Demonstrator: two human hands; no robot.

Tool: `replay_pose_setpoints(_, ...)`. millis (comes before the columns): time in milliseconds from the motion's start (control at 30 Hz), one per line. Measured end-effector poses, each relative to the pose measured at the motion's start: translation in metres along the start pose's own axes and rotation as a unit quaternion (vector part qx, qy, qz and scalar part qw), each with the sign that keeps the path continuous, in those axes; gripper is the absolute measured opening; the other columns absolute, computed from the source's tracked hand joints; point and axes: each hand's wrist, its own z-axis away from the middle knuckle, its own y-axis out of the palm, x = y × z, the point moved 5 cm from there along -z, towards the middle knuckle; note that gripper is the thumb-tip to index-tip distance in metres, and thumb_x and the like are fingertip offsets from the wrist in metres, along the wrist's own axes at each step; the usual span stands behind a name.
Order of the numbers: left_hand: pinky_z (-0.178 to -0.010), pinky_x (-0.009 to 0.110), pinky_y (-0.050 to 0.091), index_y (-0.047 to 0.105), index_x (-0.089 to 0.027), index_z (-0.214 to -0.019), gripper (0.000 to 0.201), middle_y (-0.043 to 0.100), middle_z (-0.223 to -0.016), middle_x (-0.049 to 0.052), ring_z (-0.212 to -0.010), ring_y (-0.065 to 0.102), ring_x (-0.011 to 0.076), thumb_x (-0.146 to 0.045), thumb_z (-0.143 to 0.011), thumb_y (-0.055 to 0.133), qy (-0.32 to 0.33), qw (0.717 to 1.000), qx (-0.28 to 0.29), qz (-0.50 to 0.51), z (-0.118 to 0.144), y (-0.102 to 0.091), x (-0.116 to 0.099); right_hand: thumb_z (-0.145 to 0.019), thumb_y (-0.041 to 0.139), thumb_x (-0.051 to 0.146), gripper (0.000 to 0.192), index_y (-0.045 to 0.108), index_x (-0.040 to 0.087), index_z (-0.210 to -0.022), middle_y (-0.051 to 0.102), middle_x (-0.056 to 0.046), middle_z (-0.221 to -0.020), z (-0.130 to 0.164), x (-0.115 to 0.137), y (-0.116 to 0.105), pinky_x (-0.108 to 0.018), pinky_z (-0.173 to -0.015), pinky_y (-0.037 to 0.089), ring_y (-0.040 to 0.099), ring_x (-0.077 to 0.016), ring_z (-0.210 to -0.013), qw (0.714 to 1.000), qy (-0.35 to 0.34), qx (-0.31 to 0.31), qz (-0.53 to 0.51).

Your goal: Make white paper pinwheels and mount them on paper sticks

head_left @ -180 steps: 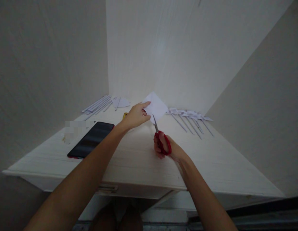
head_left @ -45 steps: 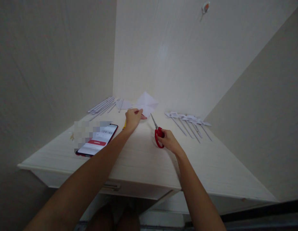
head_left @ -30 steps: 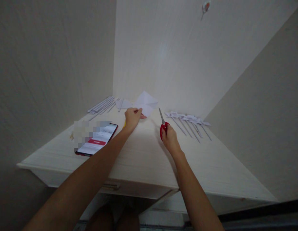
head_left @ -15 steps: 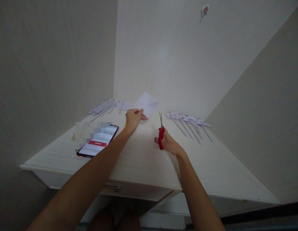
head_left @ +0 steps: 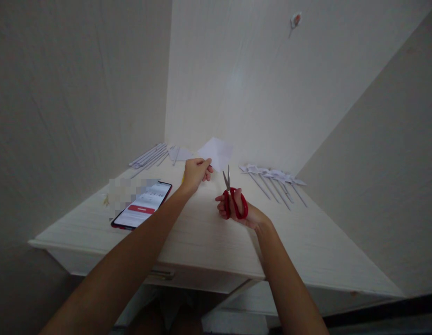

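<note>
My left hand pinches the near corner of a white square of paper and holds it tilted above the pale wooden table. My right hand has its fingers through the red handles of a pair of scissors. The blades are slightly apart and point up toward the paper's lower edge, just short of it.
A phone with a lit screen lies at the left. Thin rolled white sticks and a paper piece lie at the back left. A row of paper pinwheels on sticks lies at the right. Walls close in on three sides.
Over the last second my right hand drew the scissors back toward me and turned the blades up under the paper. My left hand lifted the paper a little. The phone screen lit up earlier.
</note>
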Motion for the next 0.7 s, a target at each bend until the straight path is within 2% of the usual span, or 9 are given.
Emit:
replay_pose_setpoints(167,-0.027,0.017,0.019,0.049,-0.014,-0.046,0.03,0.045,-0.033,-0.004,-0.024,0.037,0.004,-0.019,-0.075,0.052,-0.012,1.0,0.009,0.01,0.001,0.004,0.0,-0.064,0.045,0.075,0.069,0.05,0.011,-0.091,0.047,0.0,-0.064,0.0,0.0,0.004,-0.025,-0.054,0.029,0.042,-0.0099,-0.056,1.0,0.008,0.024,0.008)
replay_pose_setpoints(267,-0.027,0.017,0.018,0.048,-0.014,-0.046,0.03,0.044,-0.033,-0.004,-0.024,0.036,0.0037,-0.017,-0.075,0.052,-0.017,1.0,0.013,0.011,0.003,0.007,-0.001,-0.062,0.046,0.075,0.071,0.05,0.01,-0.091,0.047,-0.001,-0.064,0.0,0.0,0.005,-0.025,-0.055,0.03,0.043,-0.0094,-0.056,1.0,0.021,0.022,0.001)
replay_pose_setpoints(433,-0.028,0.017,0.018,0.047,-0.014,-0.045,0.03,0.045,-0.033,-0.004,-0.024,0.036,0.0033,-0.016,-0.075,0.052,-0.024,1.0,0.016,0.005,0.006,0.01,-0.003,-0.069,0.04,0.072,0.064,0.05,0.012,-0.086,0.048,-0.001,-0.063,-0.001,0.0,0.004,-0.025,-0.054,0.03,0.043,-0.0097,-0.054,1.0,0.02,0.015,-0.013)
replay_pose_setpoints(700,-0.027,0.018,0.019,0.047,-0.014,-0.045,0.03,0.047,-0.034,-0.003,-0.024,0.037,0.0041,-0.015,-0.074,0.052,-0.023,0.999,0.03,0.015,0.009,0.014,-0.004,-0.068,0.039,0.074,0.067,0.052,0.011,-0.087,0.047,-0.001,-0.064,0.0,0.002,0.005,-0.025,-0.056,0.03,0.043,-0.0106,-0.058,0.998,0.014,0.025,-0.053)
